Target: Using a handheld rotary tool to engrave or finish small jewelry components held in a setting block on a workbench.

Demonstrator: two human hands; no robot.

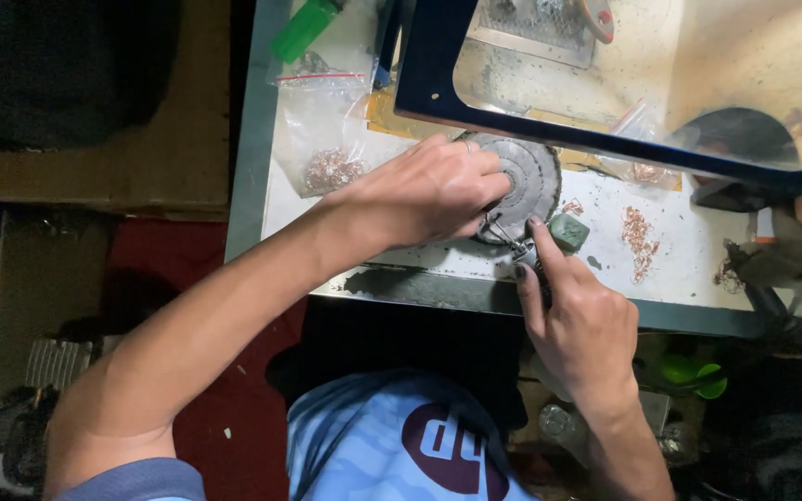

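Left hand (pixel 424 190) lay fingers-down over the nine o'clock side of a grey disc (pixel 531 176), its fingers curled together and pressing on the disc's rim, likely to keep it from turning or sliding on the surface (pixel 689 250). Right hand (pixel 573 320) came up from five o'clock, thumb and forefinger pinched shut on a small metal tool (pixel 517 246) whose tip met the disc's lower edge at about six o'clock; what kind of tool it was could not be told. The two hands nearly met there, so the steadying grip sat just beside the point being worked. A small green block (pixel 569 231) rested just at four o'clock of the disc, near the right forefinger, within easy reach. Loose copper bits (pixel 640 239) were scattered on the surface at three o'clock, well apart from the disc, and a clear bag (pixel 327 153) holding more copper-coloured pieces lay at nine o'clock, beyond the left wrist. A dark-framed panel (pixel 624 74) stood over the far side at twelve o'clock, partly covering the disc's upper edge, and a green handle (pixel 303 30) lay at eleven o'clock.
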